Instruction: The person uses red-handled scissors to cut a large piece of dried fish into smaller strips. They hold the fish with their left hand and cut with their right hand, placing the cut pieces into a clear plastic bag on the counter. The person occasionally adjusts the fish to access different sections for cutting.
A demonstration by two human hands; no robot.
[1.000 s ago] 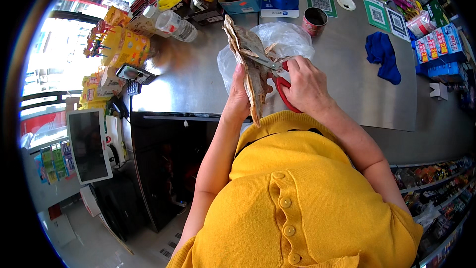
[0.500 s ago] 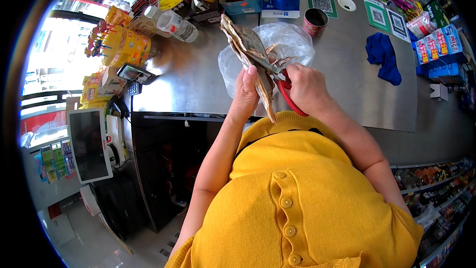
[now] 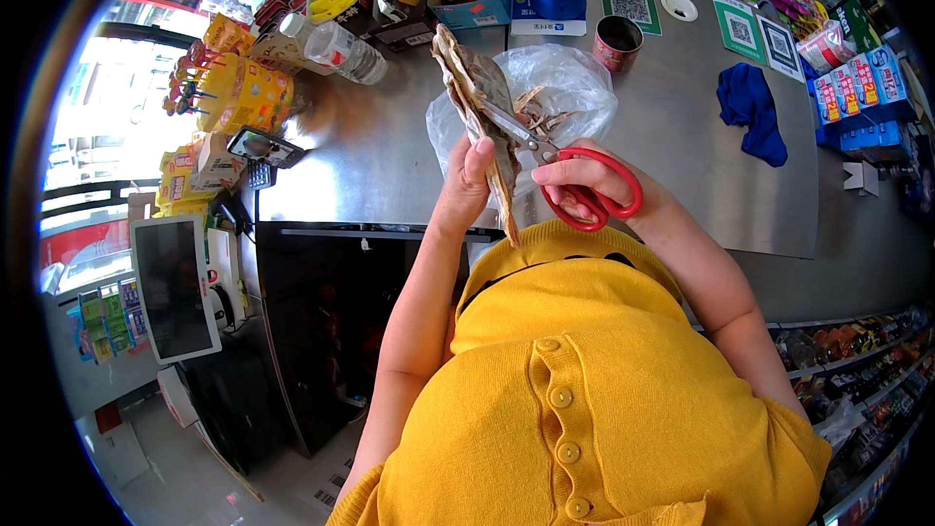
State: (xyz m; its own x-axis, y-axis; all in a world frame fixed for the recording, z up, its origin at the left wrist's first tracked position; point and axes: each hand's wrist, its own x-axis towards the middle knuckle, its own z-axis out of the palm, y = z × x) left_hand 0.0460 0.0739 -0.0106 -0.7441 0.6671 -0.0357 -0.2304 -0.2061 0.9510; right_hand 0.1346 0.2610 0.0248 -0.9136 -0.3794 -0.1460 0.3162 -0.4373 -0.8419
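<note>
Left hand (image 3: 462, 193): gripping, thumb (image 3: 478, 158) uppermost | Right hand (image 3: 575, 173): gripping, fingers (image 3: 557, 174) curled | Forearms (image 3: 699, 263): bare, angled inward, hands near each other

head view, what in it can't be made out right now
Head view: most fingers of the left hand, hidden behind the brown dried piece.
Head view: whether the red-handled scissors are cutting that piece; the contact is too small.
Head view: part of the plastic bag, covered by that piece.
Head view: shelf goods at lower right, too small, cut off by the rim.

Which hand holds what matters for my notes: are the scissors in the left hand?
No, the right hand holds the scissors, and the left hand a flat brown piece.
</note>
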